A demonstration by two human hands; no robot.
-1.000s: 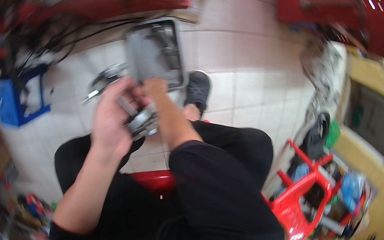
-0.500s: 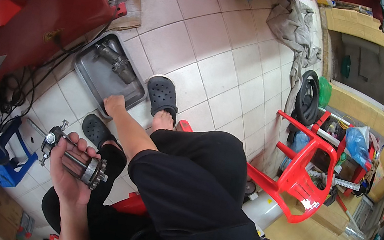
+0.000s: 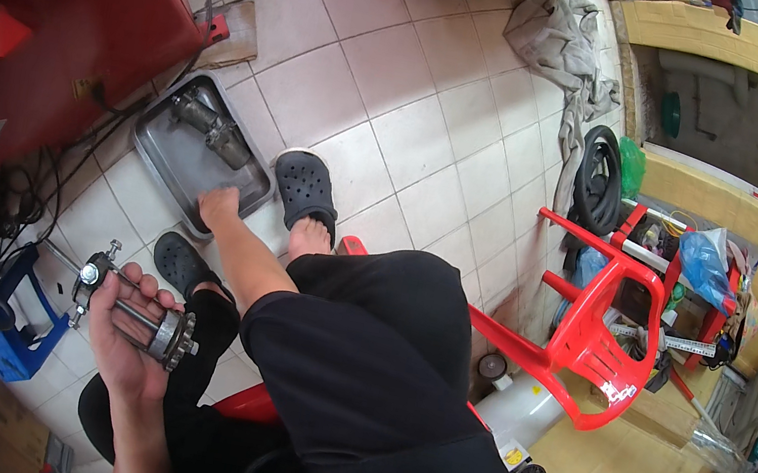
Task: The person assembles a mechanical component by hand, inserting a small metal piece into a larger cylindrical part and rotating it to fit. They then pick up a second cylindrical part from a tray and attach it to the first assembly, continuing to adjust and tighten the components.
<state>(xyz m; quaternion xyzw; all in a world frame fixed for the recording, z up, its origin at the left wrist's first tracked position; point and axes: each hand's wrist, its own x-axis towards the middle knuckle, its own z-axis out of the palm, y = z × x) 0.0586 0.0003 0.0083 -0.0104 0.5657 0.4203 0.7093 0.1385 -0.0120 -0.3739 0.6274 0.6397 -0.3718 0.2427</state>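
Note:
My left hand [image 3: 130,345] is closed around a dark metal tool [image 3: 155,327] with long rods, a cross-head with bolts at one end and a notched ring at the other. A bare rod juts out beyond the cross-head to the left. My right hand [image 3: 217,207] reaches down to the near end of a grey metal tray [image 3: 145,147] on the floor. Its fingers point into the tray and are hidden behind the back of the hand. In the far part of the tray lies a cylindrical metal part [image 3: 214,130], apart from that hand.
My dark clogs [image 3: 304,192] stand close to the tray. A red machine [image 3: 86,7] with black cables rises at the left, above a blue stand [image 3: 22,332]. At the right, a red plastic chair [image 3: 597,343] lies tipped near a black tyre [image 3: 599,181] and a grey cloth [image 3: 561,47].
The whole view has shifted slightly. My left hand keeps its hold on the metal tool, and my right hand stays at the tray's near end.

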